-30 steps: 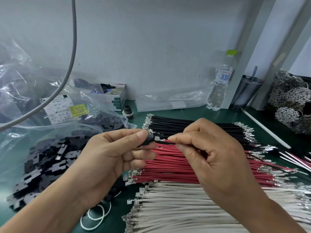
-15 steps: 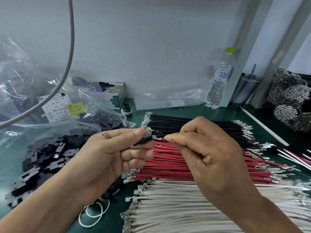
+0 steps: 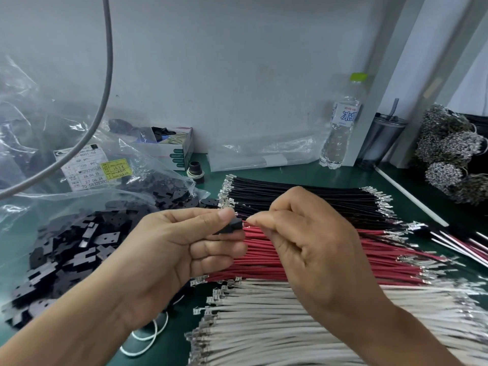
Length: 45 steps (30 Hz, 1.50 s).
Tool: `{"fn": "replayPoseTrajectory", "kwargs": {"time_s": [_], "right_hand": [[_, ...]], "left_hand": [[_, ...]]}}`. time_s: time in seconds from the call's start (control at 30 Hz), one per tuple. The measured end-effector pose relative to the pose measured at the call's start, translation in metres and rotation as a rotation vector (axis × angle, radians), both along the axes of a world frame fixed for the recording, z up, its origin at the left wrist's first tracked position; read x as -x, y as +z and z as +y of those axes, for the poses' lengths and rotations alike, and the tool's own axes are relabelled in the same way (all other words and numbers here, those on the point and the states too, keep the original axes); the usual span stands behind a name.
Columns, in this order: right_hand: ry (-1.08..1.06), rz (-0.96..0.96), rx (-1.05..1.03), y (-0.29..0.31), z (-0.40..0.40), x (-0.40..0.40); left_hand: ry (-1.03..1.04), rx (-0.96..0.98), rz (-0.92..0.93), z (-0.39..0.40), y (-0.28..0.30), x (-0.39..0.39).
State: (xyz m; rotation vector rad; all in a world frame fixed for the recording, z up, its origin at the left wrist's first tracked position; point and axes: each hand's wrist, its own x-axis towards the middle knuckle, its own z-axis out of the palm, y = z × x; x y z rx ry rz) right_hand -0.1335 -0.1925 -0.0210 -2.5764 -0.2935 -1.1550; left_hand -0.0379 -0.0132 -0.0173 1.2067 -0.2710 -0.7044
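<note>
My left hand [image 3: 169,249] pinches a small black plastic connector housing [image 3: 232,226] between thumb and forefinger, above the wire bundles. My right hand [image 3: 311,249] pinches the end of a wire [image 3: 247,225] right at the housing's right face; the wire's colour and most of its length are hidden behind the hand. Below lie three rows of cut wires with metal terminals: black wires [image 3: 303,196] at the back, red wires [image 3: 264,262] in the middle, white wires [image 3: 290,326] nearest me.
A clear bag of black housings [image 3: 79,241] fills the left of the green bench [image 3: 290,175]. A water bottle [image 3: 340,128], dark tumbler [image 3: 380,141], small box [image 3: 174,149] and grey terminal clusters [image 3: 449,151] stand at the back. White rubber bands [image 3: 148,336] lie near my left wrist.
My right hand's fingertips have closed the gap to the housing, and the bare terminal seen between the hands earlier is hidden now. Both hands stay in the same spot.
</note>
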Motion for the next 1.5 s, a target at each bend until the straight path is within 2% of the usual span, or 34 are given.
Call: {"fn": "replayPoseTrajectory", "kwargs": {"time_s": [0.07, 0.2, 0.27, 0.4, 0.63, 0.8, 0.87, 0.97, 1.0, 1.1, 1.5], "right_hand": [[0.006, 0.04, -0.046, -0.002, 0.003, -0.001], [-0.017, 0.106, -0.127, 0.002, -0.006, 0.0], [-0.036, 0.128, -0.139, 0.004, -0.01, 0.002], [-0.046, 0.143, -0.062, 0.006, -0.009, 0.002], [0.002, 0.168, -0.048, 0.006, -0.006, 0.005], [-0.144, 0.125, 0.143, 0.025, -0.01, 0.013], [-0.047, 0.233, 0.13, 0.028, -0.003, 0.019], [0.038, 0.608, 0.155, 0.021, 0.011, 0.021], [0.053, 0.646, 0.151, 0.018, 0.011, 0.022], [0.063, 0.696, 0.086, 0.013, 0.008, 0.019], [0.079, 0.782, 0.046, 0.014, 0.005, 0.018]], "left_hand": [[0.054, -0.024, -0.085, -0.002, 0.002, 0.003], [0.212, -0.261, -0.726, 0.0, 0.001, 0.007], [0.234, -0.292, -0.832, -0.001, 0.0, 0.009], [0.196, -0.219, -0.776, -0.002, -0.001, 0.01], [0.106, -0.212, -0.737, 0.001, -0.001, 0.009], [0.116, -0.238, -0.775, -0.002, 0.0, 0.008], [0.135, -0.246, -0.766, -0.002, -0.002, 0.006], [0.156, -0.233, -0.731, -0.001, -0.005, 0.004], [0.164, -0.238, -0.73, -0.002, -0.006, 0.004], [0.174, -0.237, -0.723, -0.001, -0.007, 0.002], [0.193, -0.235, -0.725, -0.002, -0.014, -0.002]]}}
